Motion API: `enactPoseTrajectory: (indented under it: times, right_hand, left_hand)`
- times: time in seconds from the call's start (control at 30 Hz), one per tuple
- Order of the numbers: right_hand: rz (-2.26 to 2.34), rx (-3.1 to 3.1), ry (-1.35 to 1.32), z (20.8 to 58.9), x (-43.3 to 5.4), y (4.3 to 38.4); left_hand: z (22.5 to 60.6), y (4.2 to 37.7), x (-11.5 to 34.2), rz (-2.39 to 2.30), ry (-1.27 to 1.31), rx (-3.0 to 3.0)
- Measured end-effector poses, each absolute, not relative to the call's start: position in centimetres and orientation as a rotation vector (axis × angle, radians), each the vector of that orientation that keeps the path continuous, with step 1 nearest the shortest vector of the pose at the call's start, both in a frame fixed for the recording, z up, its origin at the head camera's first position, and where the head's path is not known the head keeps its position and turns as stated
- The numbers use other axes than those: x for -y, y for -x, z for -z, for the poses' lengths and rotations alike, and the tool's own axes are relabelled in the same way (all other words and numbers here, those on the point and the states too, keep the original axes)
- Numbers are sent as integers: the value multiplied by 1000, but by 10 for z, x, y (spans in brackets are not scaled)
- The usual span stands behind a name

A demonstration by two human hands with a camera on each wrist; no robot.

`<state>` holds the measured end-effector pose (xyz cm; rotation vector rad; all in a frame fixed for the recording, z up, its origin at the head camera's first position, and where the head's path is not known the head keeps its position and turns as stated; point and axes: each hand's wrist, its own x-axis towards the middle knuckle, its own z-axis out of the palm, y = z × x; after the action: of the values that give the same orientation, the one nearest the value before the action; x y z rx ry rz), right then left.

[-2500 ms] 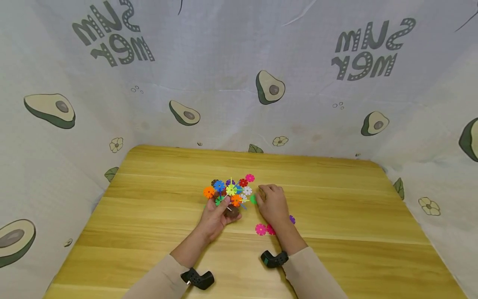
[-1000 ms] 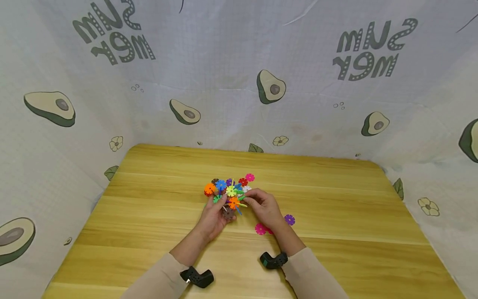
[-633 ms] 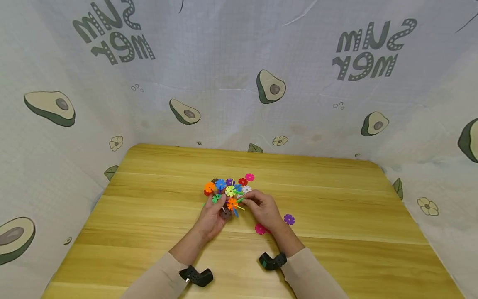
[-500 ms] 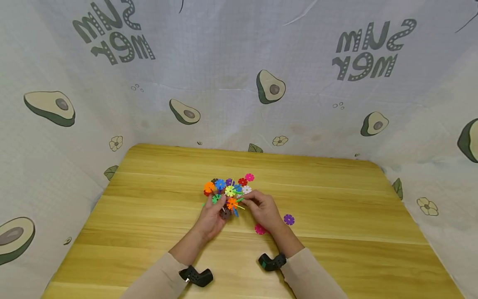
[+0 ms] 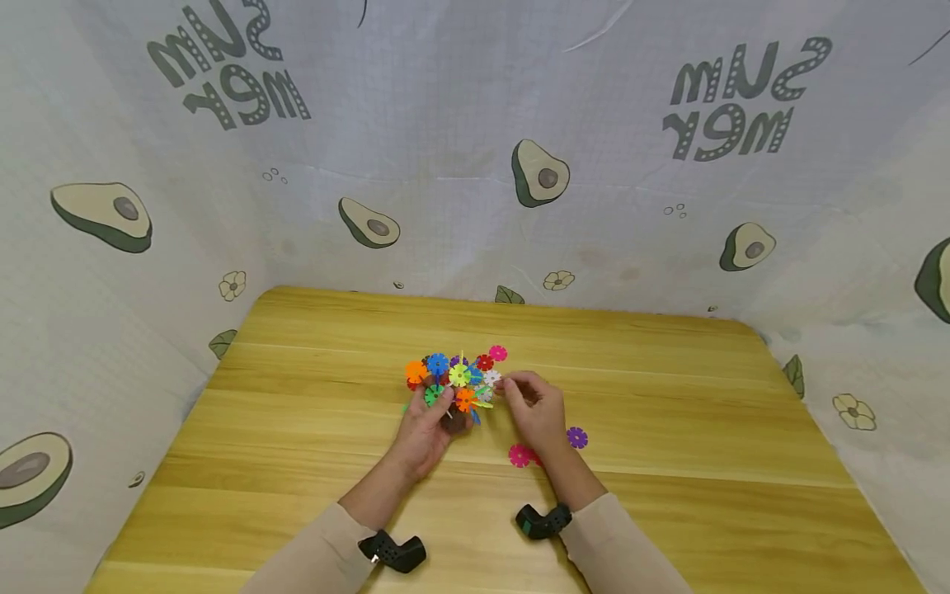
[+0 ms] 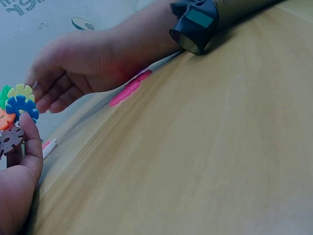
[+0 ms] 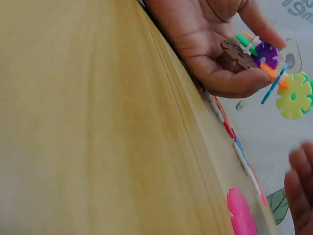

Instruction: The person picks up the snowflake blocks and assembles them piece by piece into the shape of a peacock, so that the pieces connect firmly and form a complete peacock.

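My left hand (image 5: 423, 437) grips a cluster of joined plastic snowflake discs by a brown disc (image 7: 237, 55), thumb on the near side. The cluster carries an orange disc (image 5: 466, 400), a purple disc (image 7: 266, 55), a blue disc (image 6: 22, 106) and a yellow-green disc (image 7: 293, 95). A green disc (image 5: 482, 393) stands edge-on at its right side. Just right of the cluster is my right hand (image 5: 540, 412), fingers loosely bent and holding nothing; a small gap shows between them in the right wrist view.
Behind the cluster, loose discs lie on the wooden table (image 5: 668, 396), among them a pink disc (image 5: 498, 353) and a red disc (image 5: 485, 362). Near the right forearm lie a purple disc (image 5: 576, 437) and pink discs (image 5: 519, 455). A printed cloth (image 5: 460, 124) hangs behind the table.
My right hand brought the green disc leftward to the cluster and pinched it there. It has since let go and drawn back slightly right; the green disc stays on the cluster. The left hand keeps its grip.
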<state>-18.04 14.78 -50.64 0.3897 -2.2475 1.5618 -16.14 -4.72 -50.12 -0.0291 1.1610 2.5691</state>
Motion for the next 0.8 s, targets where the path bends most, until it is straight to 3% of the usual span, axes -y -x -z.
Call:
enactPoseTrajectory:
  times: [0.1, 0.27, 0.8]
  right_hand:
    - [-1288, 2416, -293, 507, -149, 186]
    - [-910, 2692, -427, 509, -150, 191]
    - [-899, 2800, -168, 505, -148, 186]
  left_hand:
    - [502, 161, 48, -2570, 9, -1142]
    - [501, 160, 49, -2504, -35, -1192]
    - [500, 155, 48, -2242, -40, -1551]
